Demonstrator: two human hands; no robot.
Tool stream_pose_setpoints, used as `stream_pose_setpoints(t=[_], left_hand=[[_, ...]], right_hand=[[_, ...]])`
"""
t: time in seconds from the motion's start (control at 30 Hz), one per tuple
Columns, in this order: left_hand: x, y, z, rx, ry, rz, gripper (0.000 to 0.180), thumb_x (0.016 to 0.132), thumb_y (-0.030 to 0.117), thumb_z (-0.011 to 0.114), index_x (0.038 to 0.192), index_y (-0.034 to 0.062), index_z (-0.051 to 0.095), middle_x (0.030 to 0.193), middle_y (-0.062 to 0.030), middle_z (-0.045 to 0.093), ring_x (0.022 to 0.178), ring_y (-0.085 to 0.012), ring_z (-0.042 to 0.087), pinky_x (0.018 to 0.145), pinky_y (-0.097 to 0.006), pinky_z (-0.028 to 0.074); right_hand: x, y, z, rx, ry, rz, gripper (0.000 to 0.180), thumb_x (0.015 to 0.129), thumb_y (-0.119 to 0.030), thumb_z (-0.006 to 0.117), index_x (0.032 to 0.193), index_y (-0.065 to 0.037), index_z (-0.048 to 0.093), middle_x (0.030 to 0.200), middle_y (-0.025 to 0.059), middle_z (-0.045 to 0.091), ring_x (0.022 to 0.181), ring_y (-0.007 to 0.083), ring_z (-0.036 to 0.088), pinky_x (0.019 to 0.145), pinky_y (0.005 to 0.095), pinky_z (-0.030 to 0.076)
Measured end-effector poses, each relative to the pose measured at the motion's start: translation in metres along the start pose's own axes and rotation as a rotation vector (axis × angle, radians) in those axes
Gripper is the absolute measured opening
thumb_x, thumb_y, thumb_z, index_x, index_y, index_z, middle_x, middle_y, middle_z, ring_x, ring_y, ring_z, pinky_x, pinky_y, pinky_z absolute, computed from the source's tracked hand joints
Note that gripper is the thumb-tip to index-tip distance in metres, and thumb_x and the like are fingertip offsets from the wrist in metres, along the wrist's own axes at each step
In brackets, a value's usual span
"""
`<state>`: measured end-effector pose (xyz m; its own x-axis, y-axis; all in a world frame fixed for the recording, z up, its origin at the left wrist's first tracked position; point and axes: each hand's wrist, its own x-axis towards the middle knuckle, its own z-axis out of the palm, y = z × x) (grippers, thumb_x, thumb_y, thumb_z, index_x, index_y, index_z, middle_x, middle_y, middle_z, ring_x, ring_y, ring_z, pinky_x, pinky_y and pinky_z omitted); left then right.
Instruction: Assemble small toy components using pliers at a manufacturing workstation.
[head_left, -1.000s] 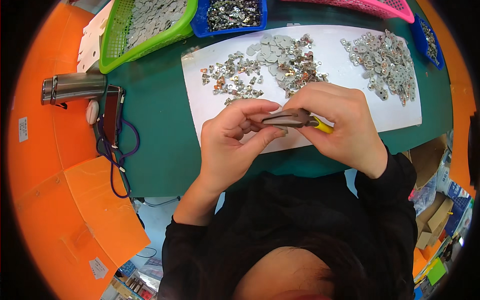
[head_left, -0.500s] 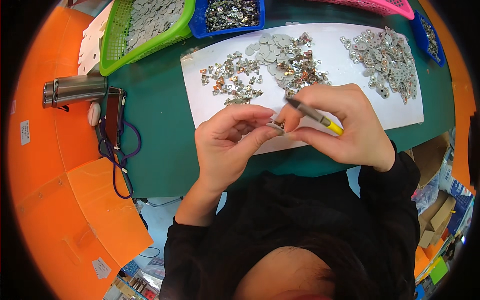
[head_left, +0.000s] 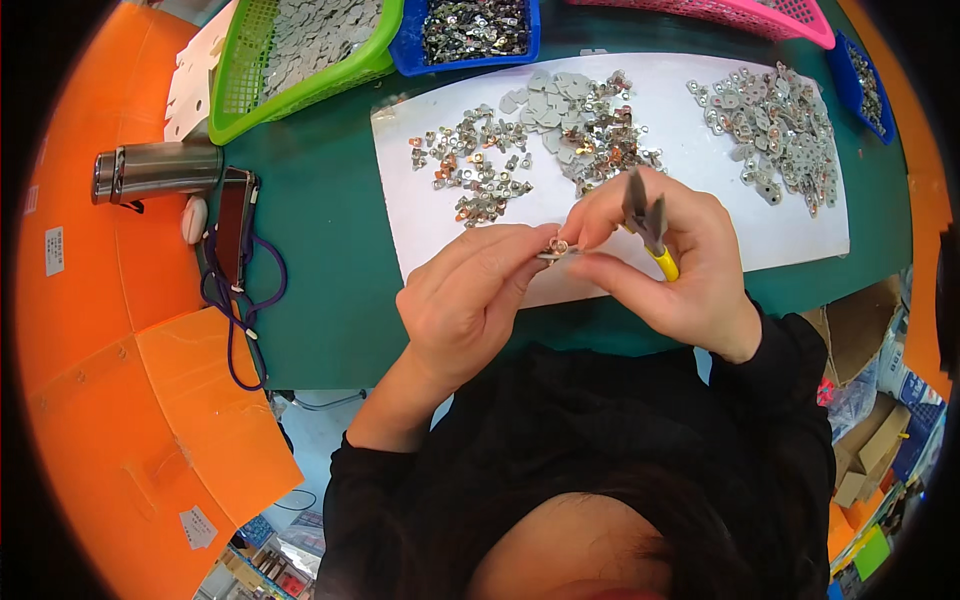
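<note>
Between the thumb and fingers of my left hand (head_left: 462,298) is a small flat grey metal plate with a shiny metal fitting (head_left: 557,250). My right hand (head_left: 692,258) is closed round a pair of yellow-handled pliers (head_left: 648,222). Their dark jaws point away from me and stand slightly apart, clear of the plate. The right thumb and index finger reach the plate's right side; whether they grip it I cannot tell. Just beyond my hands lie a mixed pile of metal fittings (head_left: 607,140) and grey plates (head_left: 557,103) on a white sheet (head_left: 690,200).
Loose fittings (head_left: 480,165) lie left on the sheet, plates with fittings (head_left: 785,135) right. Behind are a green basket (head_left: 300,98), blue trays (head_left: 466,66) (head_left: 868,100) and a pink basket (head_left: 700,20). A steel flask (head_left: 165,170) and a phone (head_left: 233,225) with a purple cord are left.
The pliers have swung more upright, and their jaws now show apart. My left fingers have closed further over the plate. The whole view has shifted slightly.
</note>
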<state>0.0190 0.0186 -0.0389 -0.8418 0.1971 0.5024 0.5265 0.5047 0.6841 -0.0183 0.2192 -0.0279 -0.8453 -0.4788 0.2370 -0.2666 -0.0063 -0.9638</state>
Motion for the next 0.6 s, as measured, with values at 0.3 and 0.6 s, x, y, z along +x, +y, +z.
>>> stream_pose_setpoints(t=[0.3, 0.6], left_hand=[[-0.003, 0.003, 0.003, -0.396, 0.116, -0.253, 0.017, 0.088, -0.009, 0.065, 0.105, -0.0065, 0.067, 0.091, -0.015, 0.071, 0.081, -0.0194, 0.07, 0.069, -0.026, 0.055], [-0.008, 0.007, 0.01, -0.431, 0.141, -0.281, 0.014, 0.091, -0.008, 0.062, 0.104, -0.0088, 0.066, 0.091, -0.0161, 0.07, 0.079, -0.0196, 0.071, 0.069, -0.026, 0.057]], right_hand=[[-0.006, 0.007, -0.018, -0.709, -0.031, -0.254, 0.042, 0.08, -0.039, 0.074, 0.106, -0.006, 0.067, 0.095, 0.0113, 0.066, 0.086, 0.0317, 0.061, 0.078, 0.038, 0.048], [-0.006, -0.002, -0.02, -0.708, -0.056, -0.159, 0.031, 0.076, -0.022, 0.077, 0.103, -0.008, 0.07, 0.085, 0.0081, 0.066, 0.079, 0.0281, 0.061, 0.071, 0.0359, 0.047]])
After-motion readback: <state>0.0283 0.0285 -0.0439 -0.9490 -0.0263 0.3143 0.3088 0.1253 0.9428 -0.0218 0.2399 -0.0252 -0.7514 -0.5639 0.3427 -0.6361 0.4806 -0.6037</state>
